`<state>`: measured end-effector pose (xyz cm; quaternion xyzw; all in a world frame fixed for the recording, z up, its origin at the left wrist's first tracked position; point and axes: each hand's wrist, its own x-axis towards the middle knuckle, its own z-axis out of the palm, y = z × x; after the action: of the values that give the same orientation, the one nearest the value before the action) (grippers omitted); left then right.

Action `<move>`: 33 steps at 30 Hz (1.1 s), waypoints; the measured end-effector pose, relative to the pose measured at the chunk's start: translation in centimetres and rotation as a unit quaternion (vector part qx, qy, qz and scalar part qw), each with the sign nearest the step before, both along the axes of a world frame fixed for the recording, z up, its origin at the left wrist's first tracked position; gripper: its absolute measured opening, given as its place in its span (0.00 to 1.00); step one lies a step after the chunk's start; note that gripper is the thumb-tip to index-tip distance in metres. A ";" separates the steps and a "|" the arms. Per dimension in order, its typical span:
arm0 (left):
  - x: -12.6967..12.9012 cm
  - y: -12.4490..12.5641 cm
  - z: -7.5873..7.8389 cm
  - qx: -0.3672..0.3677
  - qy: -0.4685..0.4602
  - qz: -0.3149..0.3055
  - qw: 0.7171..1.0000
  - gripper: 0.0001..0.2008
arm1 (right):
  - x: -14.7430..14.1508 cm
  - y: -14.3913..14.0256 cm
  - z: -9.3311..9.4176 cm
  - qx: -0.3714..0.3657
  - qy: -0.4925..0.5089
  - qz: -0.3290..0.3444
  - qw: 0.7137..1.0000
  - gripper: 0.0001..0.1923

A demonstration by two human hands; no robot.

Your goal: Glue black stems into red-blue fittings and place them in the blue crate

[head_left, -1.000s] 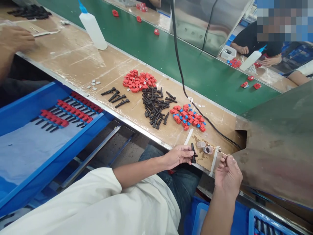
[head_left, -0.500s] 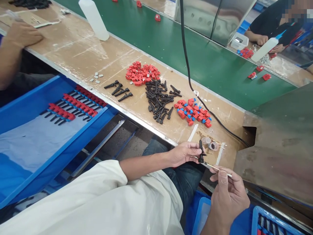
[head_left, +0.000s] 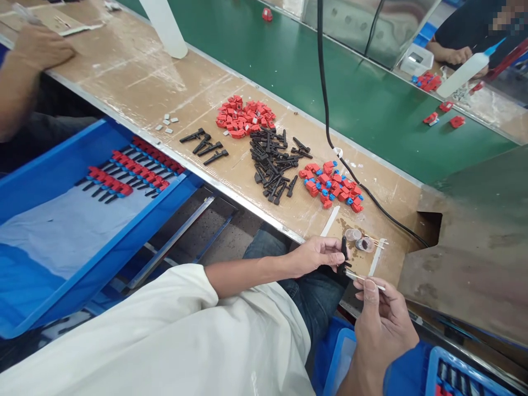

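Note:
My left hand pinches a black plastic part, held upright at the table's front edge. A cotton swab is between the thumb and fingers of my right hand, its tip against or very close to the lower end of the black part. Just beyond stand two small clear cups, one pale and one with dark contents, with several more swabs beside them. To the left lie a heap of black parts and a pile of red and blue pieces.
Red pieces are heaped farther back. A black cable hangs onto the table, near a metal housing. A blue tray holds rows of assembled parts. Co-workers' hands show at far left and across the green belt.
The swab in my right hand has moved slightly left, closer in to the black part. My left hand keeps its pinch. The whole view has shifted a little.

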<state>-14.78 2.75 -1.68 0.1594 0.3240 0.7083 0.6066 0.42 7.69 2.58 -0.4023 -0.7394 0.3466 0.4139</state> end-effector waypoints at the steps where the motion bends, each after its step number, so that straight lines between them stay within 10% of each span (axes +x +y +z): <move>1: 0.0 0.0 0.0 0.002 0.018 0.002 1.000 0.28 | 0.2 0.1 -0.2 0.020 -0.007 0.012 1.000 0.07; 15: 0.1 -0.3 -0.6 -0.017 0.092 0.044 0.995 0.30 | 0.0 0.3 0.4 0.390 -0.122 0.215 0.887 0.19; 28: 0.0 -0.7 -0.5 0.039 0.091 0.005 0.995 0.28 | 0.0 -0.5 -1.2 0.117 0.032 0.066 0.990 0.07; 33: 0.0 -0.9 -0.9 0.072 0.197 0.040 0.977 0.25 | -0.3 -0.3 -1.1 0.184 -0.027 0.084 0.979 0.11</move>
<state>-14.78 1.82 -2.53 0.3264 0.3914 0.7079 0.4891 0.16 7.37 1.52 -0.2648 -0.8327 0.2268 0.4302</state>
